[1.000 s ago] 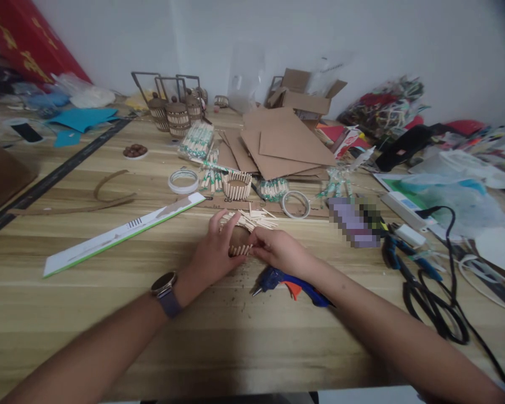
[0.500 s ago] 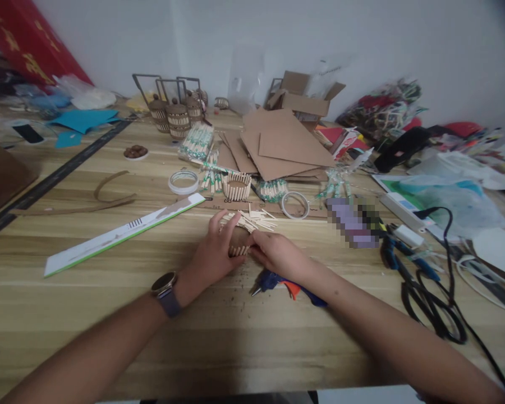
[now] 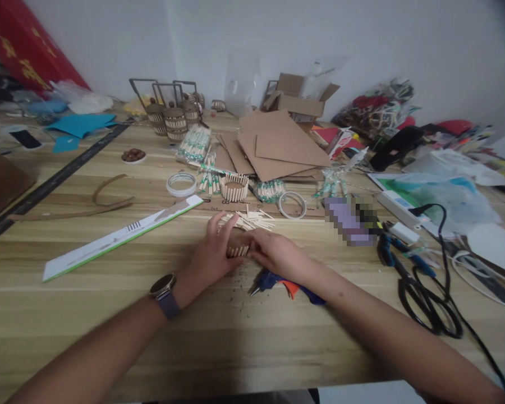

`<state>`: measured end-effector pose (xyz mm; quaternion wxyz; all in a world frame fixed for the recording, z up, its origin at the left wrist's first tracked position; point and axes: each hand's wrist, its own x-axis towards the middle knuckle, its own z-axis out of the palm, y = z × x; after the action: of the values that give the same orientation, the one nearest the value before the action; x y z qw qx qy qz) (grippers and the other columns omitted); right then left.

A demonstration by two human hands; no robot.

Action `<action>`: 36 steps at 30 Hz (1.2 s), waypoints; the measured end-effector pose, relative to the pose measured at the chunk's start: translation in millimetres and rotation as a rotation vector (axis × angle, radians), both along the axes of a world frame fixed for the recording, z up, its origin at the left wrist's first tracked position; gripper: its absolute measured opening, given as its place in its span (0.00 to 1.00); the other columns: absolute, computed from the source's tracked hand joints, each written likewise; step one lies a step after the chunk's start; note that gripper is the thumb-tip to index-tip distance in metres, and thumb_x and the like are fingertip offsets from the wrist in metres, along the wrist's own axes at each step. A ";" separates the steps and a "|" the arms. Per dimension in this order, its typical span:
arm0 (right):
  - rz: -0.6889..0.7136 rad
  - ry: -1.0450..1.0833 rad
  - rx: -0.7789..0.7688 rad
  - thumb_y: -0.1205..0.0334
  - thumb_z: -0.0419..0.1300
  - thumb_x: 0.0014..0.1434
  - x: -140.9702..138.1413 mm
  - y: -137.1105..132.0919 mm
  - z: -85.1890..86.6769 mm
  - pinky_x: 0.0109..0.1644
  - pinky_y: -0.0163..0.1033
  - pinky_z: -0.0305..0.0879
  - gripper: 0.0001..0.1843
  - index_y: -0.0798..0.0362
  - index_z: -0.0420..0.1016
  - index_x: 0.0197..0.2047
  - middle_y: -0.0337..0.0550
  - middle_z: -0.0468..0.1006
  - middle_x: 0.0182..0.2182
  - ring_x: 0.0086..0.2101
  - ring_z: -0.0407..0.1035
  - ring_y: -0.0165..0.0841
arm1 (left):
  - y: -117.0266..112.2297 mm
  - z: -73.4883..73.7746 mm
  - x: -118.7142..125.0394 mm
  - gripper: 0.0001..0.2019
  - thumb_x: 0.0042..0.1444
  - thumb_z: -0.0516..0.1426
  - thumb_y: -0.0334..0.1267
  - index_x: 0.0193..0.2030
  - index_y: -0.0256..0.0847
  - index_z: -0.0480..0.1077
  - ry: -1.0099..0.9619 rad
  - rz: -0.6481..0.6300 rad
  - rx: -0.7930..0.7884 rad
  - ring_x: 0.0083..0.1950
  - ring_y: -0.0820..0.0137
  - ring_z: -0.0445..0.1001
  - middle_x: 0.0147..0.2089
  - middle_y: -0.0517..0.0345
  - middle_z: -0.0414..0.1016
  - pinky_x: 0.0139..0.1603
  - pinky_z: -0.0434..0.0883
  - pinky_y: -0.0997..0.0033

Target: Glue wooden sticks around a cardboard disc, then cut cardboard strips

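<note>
A round cardboard piece ringed with short wooden sticks [image 3: 238,251] is between my hands, low over the wooden table. My left hand [image 3: 210,249] curves around its left side, thumb at the near edge and fingers over the far side. On the right, the fingertips of my right hand [image 3: 275,249] pinch its rim, partly hidden behind the hand. Loose wooden sticks [image 3: 258,219] lie just beyond. Under my right forearm rests a blue glue gun [image 3: 269,280] with an orange trigger, its nozzle pointing left. A similar stick-ringed piece [image 3: 234,188] stands farther back.
Two tape rolls [image 3: 292,205] [image 3: 180,183] flank the middle. Cardboard sheets [image 3: 278,146] are stacked behind, near lidded baskets with handles [image 3: 175,123]. A white-and-green strip [image 3: 122,238] lies left. Black cable [image 3: 429,303] coils at right beside a power strip [image 3: 399,210].
The whole view has shifted slightly. Both hands keep their hold on the stick-ringed cardboard piece, with hardly any visible movement.
</note>
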<state>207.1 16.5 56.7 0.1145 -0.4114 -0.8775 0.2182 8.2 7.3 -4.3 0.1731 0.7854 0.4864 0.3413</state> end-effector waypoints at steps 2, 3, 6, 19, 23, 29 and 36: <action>-0.068 0.072 0.033 0.69 0.59 0.61 11.5 -3.2 9.5 0.40 0.37 0.62 0.13 0.53 0.69 0.49 0.48 0.76 0.42 0.39 0.71 0.36 | -0.6 1.6 -0.6 0.47 0.48 0.69 0.34 0.70 0.49 0.49 -0.002 -0.001 -0.011 0.73 0.46 0.54 0.70 0.42 0.47 0.68 0.64 0.39; -0.117 0.085 0.042 0.66 0.59 0.62 19.7 -5.3 14.7 0.38 0.37 0.62 0.09 0.53 0.70 0.46 0.46 0.76 0.39 0.37 0.70 0.35 | -1.1 2.5 -0.8 0.47 0.47 0.69 0.33 0.70 0.50 0.49 -0.002 -0.004 -0.018 0.73 0.46 0.53 0.71 0.42 0.47 0.68 0.63 0.39; -0.193 -0.022 -0.054 0.59 0.58 0.63 49.4 -14.0 27.2 0.34 0.36 0.58 0.08 0.51 0.67 0.33 0.40 0.72 0.30 0.30 0.66 0.33 | -2.8 4.6 -1.2 0.48 0.46 0.69 0.30 0.70 0.50 0.49 -0.005 -0.018 -0.028 0.74 0.46 0.51 0.71 0.42 0.46 0.69 0.62 0.39; -0.261 -0.083 -0.366 0.64 0.59 0.47 86.9 -43.8 1.5 0.31 0.36 0.53 0.11 0.49 0.59 0.30 0.34 0.66 0.26 0.27 0.58 0.31 | -11.2 4.7 10.0 0.49 0.46 0.70 0.31 0.70 0.49 0.48 0.039 0.099 0.010 0.73 0.45 0.53 0.71 0.40 0.46 0.69 0.61 0.39; -0.366 0.268 -0.439 0.60 0.61 0.46 95.9 -43.5 -4.0 0.33 0.35 0.59 0.12 0.49 0.62 0.33 0.33 0.66 0.28 0.29 0.60 0.31 | -10.1 3.7 9.0 0.49 0.46 0.69 0.30 0.70 0.48 0.47 0.031 0.093 0.024 0.73 0.45 0.52 0.71 0.40 0.46 0.69 0.61 0.39; -0.572 0.630 -0.660 0.49 0.68 0.43 90.9 -44.3 -18.4 0.31 0.36 0.61 0.19 0.52 0.75 0.36 0.39 0.75 0.28 0.29 0.67 0.34 | -7.5 3.0 6.4 0.50 0.44 0.70 0.30 0.70 0.49 0.47 0.019 0.083 0.014 0.73 0.44 0.52 0.70 0.41 0.46 0.69 0.60 0.38; -0.487 0.712 -0.688 0.51 0.70 0.43 65.9 -27.3 -20.9 0.36 0.38 0.68 0.16 0.53 0.77 0.31 0.42 0.79 0.29 0.31 0.71 0.35 | -7.5 3.5 5.6 0.50 0.44 0.70 0.30 0.70 0.47 0.48 0.006 0.071 0.020 0.73 0.44 0.52 0.70 0.39 0.47 0.69 0.61 0.39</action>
<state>273.0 -10.9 35.8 0.3106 -0.5169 -0.5421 0.5852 13.8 -0.2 -0.8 0.1516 0.7703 0.5113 0.3495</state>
